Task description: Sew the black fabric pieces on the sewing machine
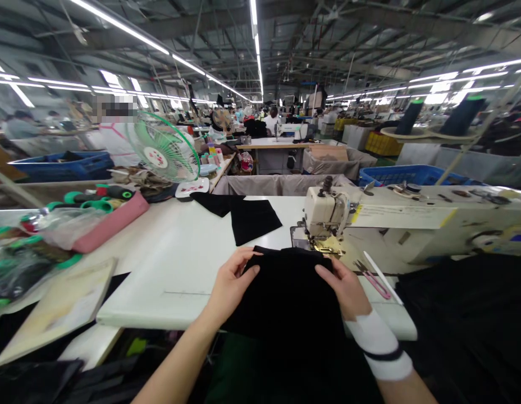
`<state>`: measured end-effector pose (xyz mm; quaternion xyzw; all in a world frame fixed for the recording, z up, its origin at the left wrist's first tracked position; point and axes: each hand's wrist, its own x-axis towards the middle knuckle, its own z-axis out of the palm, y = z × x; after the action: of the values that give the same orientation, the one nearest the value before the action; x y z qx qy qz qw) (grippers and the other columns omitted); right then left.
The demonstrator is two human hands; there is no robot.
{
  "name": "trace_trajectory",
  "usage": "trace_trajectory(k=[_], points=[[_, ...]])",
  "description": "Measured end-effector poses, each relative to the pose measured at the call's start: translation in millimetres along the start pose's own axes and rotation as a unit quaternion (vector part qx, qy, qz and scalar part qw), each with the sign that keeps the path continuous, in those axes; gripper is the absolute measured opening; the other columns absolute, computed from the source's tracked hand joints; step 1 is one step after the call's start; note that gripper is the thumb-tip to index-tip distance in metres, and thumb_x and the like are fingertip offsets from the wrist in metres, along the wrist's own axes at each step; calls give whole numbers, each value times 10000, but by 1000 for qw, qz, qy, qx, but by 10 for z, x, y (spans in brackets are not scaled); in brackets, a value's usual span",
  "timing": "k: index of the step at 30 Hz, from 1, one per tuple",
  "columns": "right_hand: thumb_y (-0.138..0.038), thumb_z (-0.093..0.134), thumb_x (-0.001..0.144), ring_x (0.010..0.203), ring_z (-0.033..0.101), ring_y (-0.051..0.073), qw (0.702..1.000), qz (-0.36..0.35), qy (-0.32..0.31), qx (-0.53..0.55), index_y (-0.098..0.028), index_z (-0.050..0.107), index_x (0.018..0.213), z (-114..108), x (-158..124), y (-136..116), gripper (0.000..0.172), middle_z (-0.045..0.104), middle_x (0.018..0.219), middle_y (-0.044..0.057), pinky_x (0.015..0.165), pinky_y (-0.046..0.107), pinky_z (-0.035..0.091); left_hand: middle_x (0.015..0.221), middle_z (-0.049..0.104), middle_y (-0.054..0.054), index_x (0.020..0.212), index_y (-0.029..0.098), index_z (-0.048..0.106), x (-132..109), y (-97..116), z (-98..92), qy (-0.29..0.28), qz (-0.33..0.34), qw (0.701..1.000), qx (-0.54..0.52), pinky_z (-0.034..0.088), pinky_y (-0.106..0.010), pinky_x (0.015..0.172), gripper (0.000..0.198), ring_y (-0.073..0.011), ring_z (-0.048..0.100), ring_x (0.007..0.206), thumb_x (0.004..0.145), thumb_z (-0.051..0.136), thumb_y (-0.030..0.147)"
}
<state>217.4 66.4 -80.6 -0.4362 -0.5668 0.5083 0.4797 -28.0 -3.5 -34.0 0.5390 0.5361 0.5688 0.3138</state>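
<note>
Two hands of mine are on one piece of black cloth (288, 297), which lies at the near edge of the white table (172, 264) straight ahead of me, at twelve o'clock, and hangs over the edge toward my lap. My left hand (231, 283) grasps the cloth's left side near the top corner, thumb on top and fingers curled round the edge. My right hand (344, 289) grips the top right corner the same way, thumb lying across the cloth. A white wristband (378, 345) with a dark stripe sits on that forearm.

The far edge of the cloth lies just in front of the sewing machine (328, 216), whose head stands at about one o'clock from my hands; I cannot tell whether the cloth reaches under the foot. The machine's long body runs off toward three o'clock. Just beside my right hand, at two o'clock, pink-handled snips (376, 280) lie on the table next to a thin white strip. A heap of dark fabric (466, 325) fills the space at four o'clock.

Beyond my left hand, at eleven o'clock, more black pieces (252, 219) lie flat on the table, well apart from the one I hold. Farther out at ten o'clock stands a green fan (161, 147), and at nine o'clock a pink tray (113, 221) holds green thread spools, with a clear plastic bag (60, 224) against it. A pale board (62, 306) lies tilted at eight o'clock.
</note>
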Motion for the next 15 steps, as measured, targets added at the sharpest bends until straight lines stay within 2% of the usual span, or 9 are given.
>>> trace_trajectory(k=[2, 5, 9, 12, 15], points=[[-588, 711, 735, 1120, 631, 309, 998, 14, 60, -4, -179, 711, 1050, -8, -73, -55, 516, 724, 1122, 100, 1033, 469, 452, 1114, 673, -63, 933, 223, 743, -51, 98, 21, 20, -14, 1000, -12, 453, -341, 973, 170, -226, 621, 1058, 835, 654, 329], [-633, 664, 756, 1253, 548, 309, 989, -17, 135, -64, -188, 731, 1070, -44, -170, -89, 548, 684, 1229, 94, 1134, 468, 353, 1089, 694, -60, 924, 231, 770, -117, 211, 47, 55, -15, 998, -3, 450, -340, 968, 222, -232, 627, 1042, 874, 619, 387], [-622, 668, 769, 1288, 522, 294, 985, -41, 153, -72, -212, 751, 1037, -113, -279, -90, 496, 666, 1265, 77, 1130, 431, 374, 1086, 701, -61, 868, 227, 786, -184, 277, 66, 84, -30, 996, -29, 442, -344, 975, 216, -241, 628, 1041, 845, 662, 403], [-573, 768, 699, 1239, 564, 301, 983, -7, 183, -1, -221, 766, 967, -129, -318, -95, 443, 696, 1207, 74, 1121, 427, 392, 1030, 714, -73, 805, 201, 783, -196, 278, 87, 123, -76, 983, -112, 469, -346, 919, 189, -249, 634, 1001, 754, 760, 382], [-523, 847, 612, 1239, 567, 306, 975, 38, 195, 101, -218, 768, 936, -114, -323, -114, 453, 702, 1191, 75, 1151, 428, 359, 1039, 714, -82, 784, 178, 780, -194, 275, 109, 145, -99, 969, -171, 478, -333, 894, 210, -238, 633, 979, 690, 812, 364]])
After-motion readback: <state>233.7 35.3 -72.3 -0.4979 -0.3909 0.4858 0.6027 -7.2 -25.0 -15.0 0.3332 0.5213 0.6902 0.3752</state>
